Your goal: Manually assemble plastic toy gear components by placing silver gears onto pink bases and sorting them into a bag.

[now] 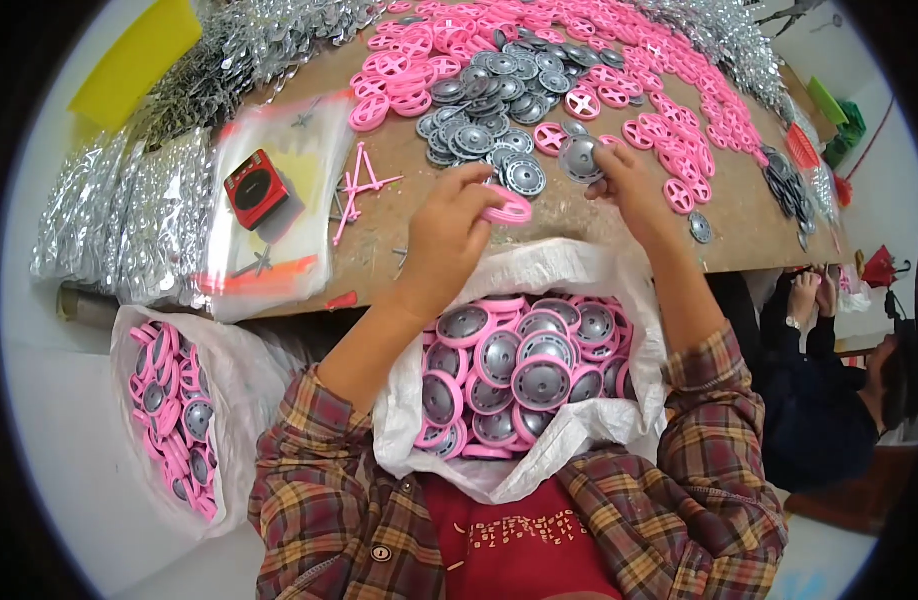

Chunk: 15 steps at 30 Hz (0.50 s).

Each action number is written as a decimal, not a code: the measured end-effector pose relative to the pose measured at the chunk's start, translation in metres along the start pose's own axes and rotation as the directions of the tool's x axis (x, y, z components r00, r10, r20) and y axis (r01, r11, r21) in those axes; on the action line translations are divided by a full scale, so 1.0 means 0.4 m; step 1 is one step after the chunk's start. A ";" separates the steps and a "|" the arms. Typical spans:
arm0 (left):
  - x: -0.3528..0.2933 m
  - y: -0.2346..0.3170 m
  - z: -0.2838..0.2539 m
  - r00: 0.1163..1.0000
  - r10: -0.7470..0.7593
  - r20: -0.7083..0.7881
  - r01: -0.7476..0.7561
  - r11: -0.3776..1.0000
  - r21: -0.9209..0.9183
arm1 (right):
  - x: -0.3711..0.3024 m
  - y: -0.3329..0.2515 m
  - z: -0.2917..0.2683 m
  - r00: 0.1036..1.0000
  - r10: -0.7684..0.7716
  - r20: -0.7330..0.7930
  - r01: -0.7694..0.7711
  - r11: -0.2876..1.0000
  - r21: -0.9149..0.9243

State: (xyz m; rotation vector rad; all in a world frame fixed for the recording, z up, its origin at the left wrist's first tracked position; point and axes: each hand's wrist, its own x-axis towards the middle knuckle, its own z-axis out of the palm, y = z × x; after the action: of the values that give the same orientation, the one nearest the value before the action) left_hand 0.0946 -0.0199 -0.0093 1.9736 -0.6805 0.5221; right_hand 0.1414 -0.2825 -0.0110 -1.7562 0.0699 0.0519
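Above the table's near edge, my left hand [457, 222] pinches a pink plastic wheel ring [509, 208], tilted nearly edge-on. To its right, my right hand [627, 185] grips a round grey hubcap disc [581, 158] by its side, its face turned up. The two parts are apart. Just beyond my hands lies a heap of grey hubcap discs [472, 140], with a large spread of pink wheel rings [669, 130] behind and to the right. Below my forearms, a white woven sack [399, 435] stands open, full of pink wheels with grey hubcaps [541, 382].
Left on the table are a red device with a round black speaker [257, 190], clear plastic bags [304, 150] and pink axle-like rods [351, 190]. Silver packets [129, 225] line the left end. A second sack [229, 375] holds more wheels. Another person [809, 390] sits at right.
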 end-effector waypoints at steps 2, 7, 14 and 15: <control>-0.004 0.049 -0.007 0.981 0.194 0.000 -0.194 0.980 0.043 | -0.081 -0.057 0.031 0.986 0.014 0.167 -0.046 0.980 0.191; -0.021 0.154 -0.019 0.927 0.373 0.026 -0.374 0.924 0.076 | -0.235 -0.125 0.089 0.927 0.034 0.372 -0.257 0.782 0.568; -0.068 0.239 -0.028 0.780 -0.470 0.413 0.603 0.389 -0.696 | -0.346 -0.115 0.143 0.875 -0.475 -0.099 0.425 0.849 -0.315; -0.077 0.244 -0.023 0.779 -0.472 0.413 0.605 0.392 -0.693 | -0.354 -0.109 0.144 0.875 -0.474 -0.100 0.425 0.850 -0.310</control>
State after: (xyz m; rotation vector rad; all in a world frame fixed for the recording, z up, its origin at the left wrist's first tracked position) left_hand 0.0072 -0.0427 0.0393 1.2109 -0.2147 -0.3447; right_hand 0.0040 -0.2153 0.0316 -2.0163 -0.2390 -0.4587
